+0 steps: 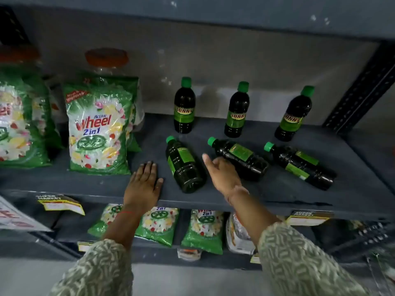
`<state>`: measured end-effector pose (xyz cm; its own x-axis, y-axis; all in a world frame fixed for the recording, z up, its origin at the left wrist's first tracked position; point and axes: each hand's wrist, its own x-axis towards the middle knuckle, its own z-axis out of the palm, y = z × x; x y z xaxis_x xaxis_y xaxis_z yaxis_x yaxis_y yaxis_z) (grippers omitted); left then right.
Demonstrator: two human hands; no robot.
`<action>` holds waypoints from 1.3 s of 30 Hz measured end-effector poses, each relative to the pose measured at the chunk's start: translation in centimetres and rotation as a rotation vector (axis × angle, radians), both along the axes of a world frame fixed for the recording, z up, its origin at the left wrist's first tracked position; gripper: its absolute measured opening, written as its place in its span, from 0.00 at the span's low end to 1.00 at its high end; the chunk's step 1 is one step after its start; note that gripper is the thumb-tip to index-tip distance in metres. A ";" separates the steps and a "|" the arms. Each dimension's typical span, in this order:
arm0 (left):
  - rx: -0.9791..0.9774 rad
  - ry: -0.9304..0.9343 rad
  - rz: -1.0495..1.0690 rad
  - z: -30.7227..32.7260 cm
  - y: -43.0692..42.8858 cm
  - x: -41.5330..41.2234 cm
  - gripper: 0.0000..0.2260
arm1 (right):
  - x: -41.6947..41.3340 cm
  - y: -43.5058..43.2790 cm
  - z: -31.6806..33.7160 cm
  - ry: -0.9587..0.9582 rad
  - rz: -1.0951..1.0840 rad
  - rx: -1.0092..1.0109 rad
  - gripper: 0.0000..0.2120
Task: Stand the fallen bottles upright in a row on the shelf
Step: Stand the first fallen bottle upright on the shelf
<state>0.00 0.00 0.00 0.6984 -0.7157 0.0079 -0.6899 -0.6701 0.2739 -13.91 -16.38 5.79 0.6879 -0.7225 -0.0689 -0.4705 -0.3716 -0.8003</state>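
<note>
On the dark grey metal shelf [277, 195], three dark green plastic bottles with bright green caps stand upright along the back: one at the left [184, 107], one in the middle [236, 112] and one at the right [294, 116]. In front of them three bottles of the same kind lie on their sides: the left fallen bottle [184, 165], the middle fallen bottle [240, 158] and the right fallen bottle [299, 165]. Each lies with its cap toward the back left and its base toward the front right, so the long axes run slantwise across the shelf.

The right hand [222, 174] hovers open and empty between the left and middle fallen bottles, its fingers near the middle one's shoulder; I cannot tell whether they touch it. The left hand [144, 181] rests flat on the shelf, empty, fingers together, just left of the left fallen bottle. The right hand looks better placed for the middle bottle, the left hand for the leftmost.
</note>
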 end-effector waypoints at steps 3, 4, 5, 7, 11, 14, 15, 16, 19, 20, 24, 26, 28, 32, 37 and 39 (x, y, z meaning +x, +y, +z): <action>-0.011 -0.056 0.007 -0.2 -0.2 0.2 0.38 | 3.7 0.4 1.5 0.093 0.094 0.107 0.36; -0.020 -0.080 0.007 -0.3 -0.1 0.2 0.38 | 4.8 0.7 2.2 0.154 0.124 0.150 0.41; -0.027 -0.086 0.008 -0.5 -0.2 0.2 0.38 | 5.7 1.1 2.3 0.222 0.140 0.144 0.43; -0.040 -0.102 0.012 -0.7 -0.1 0.2 0.38 | 6.8 1.3 1.8 0.346 0.164 0.081 0.42; -0.019 -0.098 0.023 -0.7 -0.2 0.2 0.38 | 6.8 0.9 0.2 0.200 0.031 0.077 0.29; -0.022 -0.094 0.024 -0.7 -0.2 0.3 0.37 | 6.6 0.8 -0.4 -0.128 -0.154 -0.038 0.29; -0.021 -0.090 0.025 -0.7 -0.2 0.3 0.36 | 6.5 0.6 -0.6 -0.218 -0.192 -0.088 0.31; -0.019 -0.072 0.030 -0.8 -0.2 0.4 0.34 | 6.3 0.4 -0.8 -0.283 -0.206 -0.116 0.34; -0.015 -0.047 0.036 -1.1 -0.2 0.4 0.26 | 5.3 0.0 -1.9 -0.358 -0.193 -0.094 0.40; -0.014 -0.043 0.035 -1.1 -0.2 0.4 0.25 | 5.0 -0.1 -2.3 -0.369 -0.180 -0.088 0.41; -0.008 -0.016 0.025 -0.6 -0.6 0.4 0.24 | 4.3 -0.4 -2.6 -0.415 -0.124 -0.057 0.36; -0.011 0.013 -0.006 -0.3 -1.3 0.4 0.24 | 4.4 -0.1 -2.7 -0.425 -0.144 -0.050 0.40; -0.017 0.012 -0.032 -0.3 -1.7 0.3 0.24 | 4.6 0.6 -2.9 -0.376 -0.196 -0.095 0.50; -0.010 -0.005 -0.042 -0.5 -1.5 0.3 0.24 | 5.2 1.0 -3.1 -0.360 -0.271 -0.137 0.45; -0.014 0.000 -0.033 -0.6 -1.6 0.3 0.24 | 4.1 -0.4 -3.7 -0.451 -0.065 0.157 0.40; -0.016 -0.001 -0.032 -0.6 -1.6 0.3 0.24 | 4.0 -0.2 -4.0 -0.449 -0.052 0.166 0.48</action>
